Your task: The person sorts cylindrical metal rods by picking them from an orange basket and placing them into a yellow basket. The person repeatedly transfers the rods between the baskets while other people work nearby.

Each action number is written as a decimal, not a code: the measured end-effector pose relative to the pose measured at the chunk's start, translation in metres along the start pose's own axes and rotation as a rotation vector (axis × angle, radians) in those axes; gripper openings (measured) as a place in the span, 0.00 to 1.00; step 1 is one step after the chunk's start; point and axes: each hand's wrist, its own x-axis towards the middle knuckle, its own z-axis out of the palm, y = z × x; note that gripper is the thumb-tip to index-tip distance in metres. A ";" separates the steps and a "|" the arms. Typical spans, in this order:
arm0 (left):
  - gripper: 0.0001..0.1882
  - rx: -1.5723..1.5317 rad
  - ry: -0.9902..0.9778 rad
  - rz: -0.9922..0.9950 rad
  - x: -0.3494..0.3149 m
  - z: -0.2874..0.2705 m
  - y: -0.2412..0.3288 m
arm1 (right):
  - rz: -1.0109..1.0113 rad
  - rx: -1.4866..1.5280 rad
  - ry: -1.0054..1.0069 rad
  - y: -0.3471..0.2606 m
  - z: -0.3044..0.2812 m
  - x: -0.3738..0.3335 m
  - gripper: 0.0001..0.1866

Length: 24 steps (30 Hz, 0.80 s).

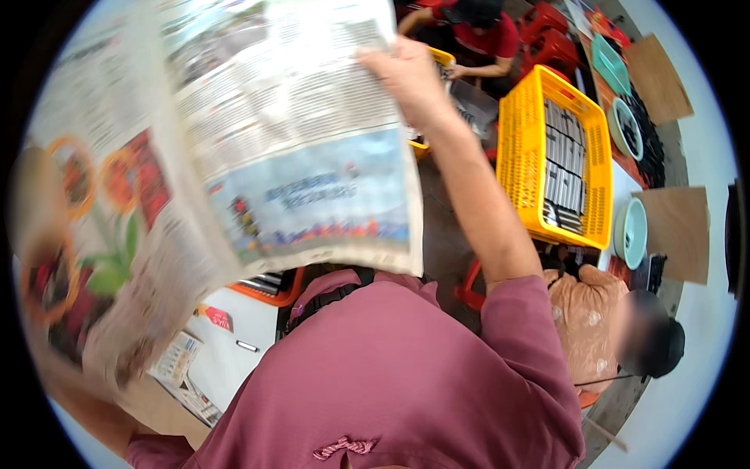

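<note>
A large spread newspaper [293, 156] hangs in front of me, covering much of the left and middle of the view. My right hand [402, 82] grips its upper right edge, arm stretched forward, fingers closed on the paper. The left forearm [105, 410] comes in at the lower left and runs up behind the smeared left half of the sheet. Its fingers are hidden or blurred, so their hold cannot be made out. Under the paper a white table [234, 359] shows, with a small pen-like object [248, 346] and a red packet [215, 316] on it.
A yellow crate [517, 125] of metal-coloured bars stands at the right. Teal basins [631, 234] and cardboard sheets [676, 234] line the far right bench. One person [590, 320] sits close at my right; another in red [488, 43] works ahead near red stools [547, 51].
</note>
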 end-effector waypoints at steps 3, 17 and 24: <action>0.13 -0.204 -0.278 -0.065 0.059 0.112 -0.042 | -0.021 -0.511 0.212 -0.038 -0.119 -0.021 0.15; 0.12 -0.513 -0.862 -0.662 0.017 0.621 -0.227 | 0.466 -1.777 0.905 -0.190 -0.482 -0.115 0.18; 0.11 -0.543 -0.980 -0.774 0.016 0.762 -0.320 | 0.546 -2.174 0.824 -0.157 -0.445 -0.056 0.14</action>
